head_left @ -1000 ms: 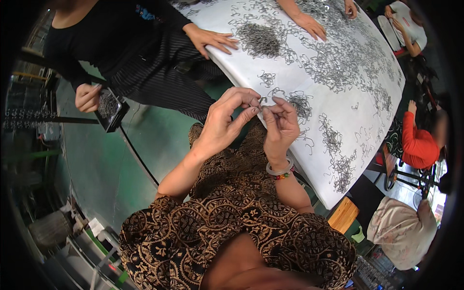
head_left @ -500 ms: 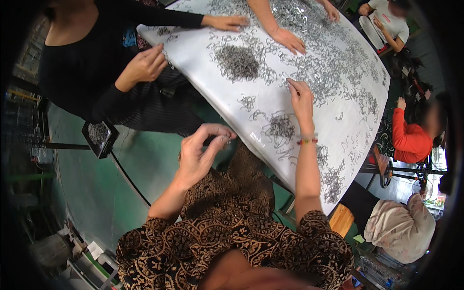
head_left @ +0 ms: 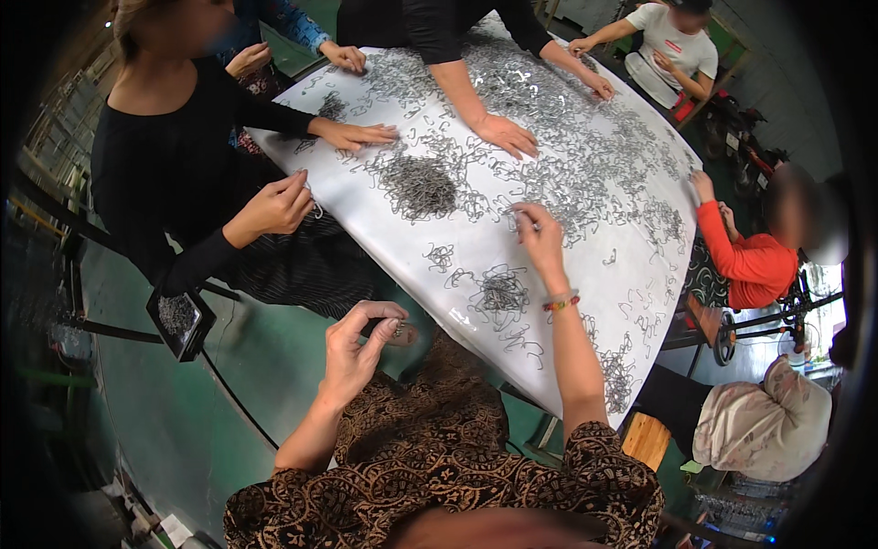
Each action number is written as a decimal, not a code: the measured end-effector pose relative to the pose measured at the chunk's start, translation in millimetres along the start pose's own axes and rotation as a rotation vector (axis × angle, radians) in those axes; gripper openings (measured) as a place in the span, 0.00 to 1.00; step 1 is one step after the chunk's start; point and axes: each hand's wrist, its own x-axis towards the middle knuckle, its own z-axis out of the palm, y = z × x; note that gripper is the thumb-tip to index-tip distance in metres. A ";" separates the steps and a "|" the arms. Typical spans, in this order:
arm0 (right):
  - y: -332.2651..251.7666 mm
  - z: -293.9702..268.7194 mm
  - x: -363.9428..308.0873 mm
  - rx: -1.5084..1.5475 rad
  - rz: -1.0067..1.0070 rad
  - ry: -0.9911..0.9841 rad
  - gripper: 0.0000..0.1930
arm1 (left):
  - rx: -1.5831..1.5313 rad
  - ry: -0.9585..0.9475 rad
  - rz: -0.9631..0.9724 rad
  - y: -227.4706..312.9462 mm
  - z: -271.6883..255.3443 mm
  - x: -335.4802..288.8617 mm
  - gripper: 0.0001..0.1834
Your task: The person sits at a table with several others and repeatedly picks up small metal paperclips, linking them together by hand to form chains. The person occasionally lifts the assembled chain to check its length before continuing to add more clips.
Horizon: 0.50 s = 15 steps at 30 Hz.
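Note:
Many small bent wire hooks are spread over a white-covered table. My left hand is off the table's near edge, thumb and forefinger pinched on a tiny grey piece that looks like a wire hook. My right hand reaches over the table with its fingers drawn together at the near side of the scattered hooks. Whatever lies between those fingertips is too small to make out. A dense heap of hooks sits left of it, and a smaller pile lies nearer to me.
At the left, a person in black rests one hand on the table and pinches with the other. Another person's hand lies flat among the hooks. A black tray of small grey pieces stands lower left. A wooden stool is at the lower right.
The view has shifted, showing more of the far table edge and the people there. My left hand keeps its pinch; my right hand stays over the table near the scattered hooks.

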 end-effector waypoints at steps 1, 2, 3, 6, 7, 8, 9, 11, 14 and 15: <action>-23.0 -0.5 -13.2 -0.005 -0.109 -0.087 0.14 | 0.014 0.007 0.003 -2.4 0.8 0.5 0.04; -47.2 -1.6 -28.9 -0.049 -0.120 -0.179 0.15 | 0.029 0.013 0.004 -3.9 2.0 0.0 0.04; -71.5 -1.4 -46.2 0.032 -0.173 -0.261 0.16 | 0.041 0.006 -0.060 -5.0 2.7 -0.8 0.04; -132.9 0.3 -94.8 0.216 -0.281 -0.486 0.21 | -0.112 0.008 -0.203 -5.0 10.1 -3.4 0.05; -146.1 1.7 -99.6 0.188 -0.283 -0.511 0.22 | -0.078 -0.021 -0.173 -3.8 11.6 -3.5 0.05; -156.2 3.5 -104.0 0.185 -0.319 -0.541 0.23 | -0.043 -0.050 -0.145 -2.3 12.4 -3.1 0.05; -163.2 4.8 -107.4 0.191 -0.362 -0.570 0.24 | -0.005 -0.079 -0.121 -0.5 12.5 -2.6 0.05; -168.0 7.1 -105.9 0.174 -0.385 -0.549 0.24 | 0.086 -0.108 -0.067 3.3 12.2 -2.5 0.05; -163.9 8.8 -103.2 0.152 -0.416 -0.523 0.18 | 0.155 -0.123 0.038 3.0 9.5 -1.7 0.05; -161.9 9.2 -102.4 0.137 -0.453 -0.499 0.16 | 0.160 -0.133 0.022 1.5 8.7 -2.7 0.05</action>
